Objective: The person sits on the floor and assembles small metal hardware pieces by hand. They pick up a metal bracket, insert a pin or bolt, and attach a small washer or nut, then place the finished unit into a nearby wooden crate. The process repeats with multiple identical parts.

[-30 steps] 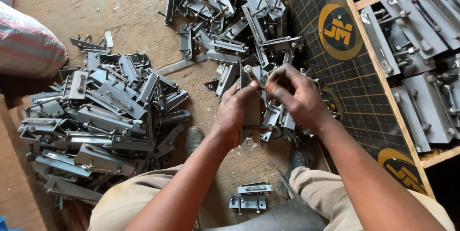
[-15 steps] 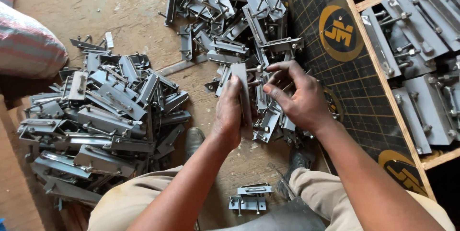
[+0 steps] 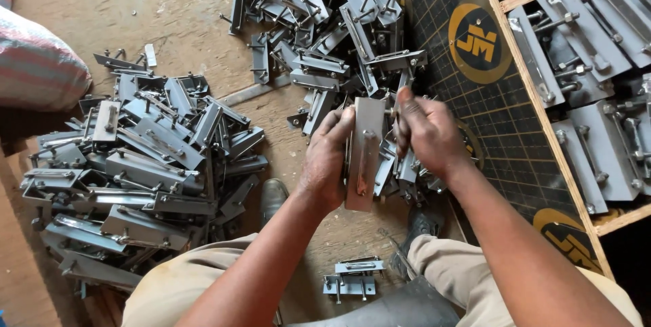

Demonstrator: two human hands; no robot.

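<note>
Dirt floor fills most of the view, bare at top left and in a narrow lane between the heaps. On the right lies a dark gridded mat, with round yellow emblems on it: one up near the top, one cut off low at its edge. A wooden strip borders it, and beyond that grey plates lie packed in rows, running out of frame. Left heap of grey metal brackets sprawls wide; top heap spills down toward the hands. A striped sack pokes in at the left edge, mostly cut off. Down low, a dark shoe sits between the knees, and a small bracket pair lies alone on the floor. Now the hands: left hand wraps the left edge of a long bracket, held upright above the floor just below the top heap. Right hand pinches at its upper right edge, fingers pressed together; what they nip is hidden.
</note>
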